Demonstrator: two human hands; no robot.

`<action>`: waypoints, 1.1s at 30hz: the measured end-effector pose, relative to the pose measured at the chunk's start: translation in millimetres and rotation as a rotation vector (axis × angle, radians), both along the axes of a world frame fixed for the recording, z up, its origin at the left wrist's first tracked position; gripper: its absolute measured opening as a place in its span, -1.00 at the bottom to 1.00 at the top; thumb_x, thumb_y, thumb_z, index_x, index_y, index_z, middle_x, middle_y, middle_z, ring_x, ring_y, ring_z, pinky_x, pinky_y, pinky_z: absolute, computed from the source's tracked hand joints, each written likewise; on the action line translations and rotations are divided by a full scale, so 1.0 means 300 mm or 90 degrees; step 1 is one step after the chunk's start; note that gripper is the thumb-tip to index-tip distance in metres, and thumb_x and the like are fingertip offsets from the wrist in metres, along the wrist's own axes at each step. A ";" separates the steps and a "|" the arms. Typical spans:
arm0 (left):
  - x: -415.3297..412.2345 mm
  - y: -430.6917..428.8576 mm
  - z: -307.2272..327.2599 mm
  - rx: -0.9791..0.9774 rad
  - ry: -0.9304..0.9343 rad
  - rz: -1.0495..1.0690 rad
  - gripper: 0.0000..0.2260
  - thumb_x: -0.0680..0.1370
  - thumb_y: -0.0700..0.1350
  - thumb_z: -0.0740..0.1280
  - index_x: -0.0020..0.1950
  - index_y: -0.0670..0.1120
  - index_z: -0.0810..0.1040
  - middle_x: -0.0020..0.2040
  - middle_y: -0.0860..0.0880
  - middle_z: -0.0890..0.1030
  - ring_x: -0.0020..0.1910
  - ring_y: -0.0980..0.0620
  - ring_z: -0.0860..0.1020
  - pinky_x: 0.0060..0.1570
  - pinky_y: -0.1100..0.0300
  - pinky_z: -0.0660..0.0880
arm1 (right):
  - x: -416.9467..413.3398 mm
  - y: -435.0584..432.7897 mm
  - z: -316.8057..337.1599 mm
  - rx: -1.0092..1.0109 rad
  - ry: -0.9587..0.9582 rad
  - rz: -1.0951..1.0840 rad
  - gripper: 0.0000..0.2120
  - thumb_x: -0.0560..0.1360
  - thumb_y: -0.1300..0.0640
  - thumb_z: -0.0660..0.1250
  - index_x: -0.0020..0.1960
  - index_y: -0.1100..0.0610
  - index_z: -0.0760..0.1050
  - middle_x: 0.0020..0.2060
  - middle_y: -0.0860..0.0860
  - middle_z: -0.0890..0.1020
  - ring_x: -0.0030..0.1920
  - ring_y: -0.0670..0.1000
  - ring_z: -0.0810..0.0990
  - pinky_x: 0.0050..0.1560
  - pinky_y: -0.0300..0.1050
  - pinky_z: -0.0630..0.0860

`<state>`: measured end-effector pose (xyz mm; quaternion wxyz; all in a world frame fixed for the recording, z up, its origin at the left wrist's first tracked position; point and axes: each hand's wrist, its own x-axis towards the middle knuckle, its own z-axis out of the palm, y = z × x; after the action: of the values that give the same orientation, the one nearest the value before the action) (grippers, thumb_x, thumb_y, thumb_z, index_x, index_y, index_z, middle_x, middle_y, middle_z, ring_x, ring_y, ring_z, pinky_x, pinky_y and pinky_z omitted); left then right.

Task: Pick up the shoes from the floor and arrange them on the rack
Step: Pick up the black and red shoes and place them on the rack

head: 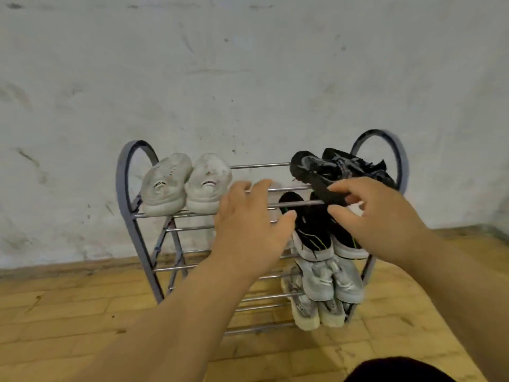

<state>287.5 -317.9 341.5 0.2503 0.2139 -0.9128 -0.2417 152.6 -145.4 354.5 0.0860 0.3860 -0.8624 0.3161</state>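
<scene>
Single head-worn wide-angle view, looking forward and down, close to rack (125, 172) against wall (248, 78)

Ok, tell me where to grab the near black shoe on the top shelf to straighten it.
Grip the near black shoe at its heel end, which overhangs the front rail of the rack, coming from the front with the right hand, whose fingers are already there. The toe points away toward the wall.

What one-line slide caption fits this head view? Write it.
Both hands at the rack's top shelf: right hand touching the black shoes, left hand open beside the white pair.
</scene>
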 end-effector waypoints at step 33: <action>-0.489 1.440 -0.412 -0.276 -0.635 -0.755 -0.19 0.56 0.35 0.28 0.63 0.30 -0.17 0.62 0.04 0.13 0.57 -0.08 0.21 0.43 -0.08 0.34 | 0.308 1.586 -1.449 0.147 -0.763 -0.677 0.28 0.29 -0.12 0.59 0.64 -0.20 -0.30 0.43 0.10 0.36 0.33 0.21 0.46 0.24 0.11 0.55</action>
<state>141.0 113.9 218.0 -0.3211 -0.2772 -0.9051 -0.0281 245.2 330.5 -80.4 -0.2923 -0.3046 -0.8570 0.2953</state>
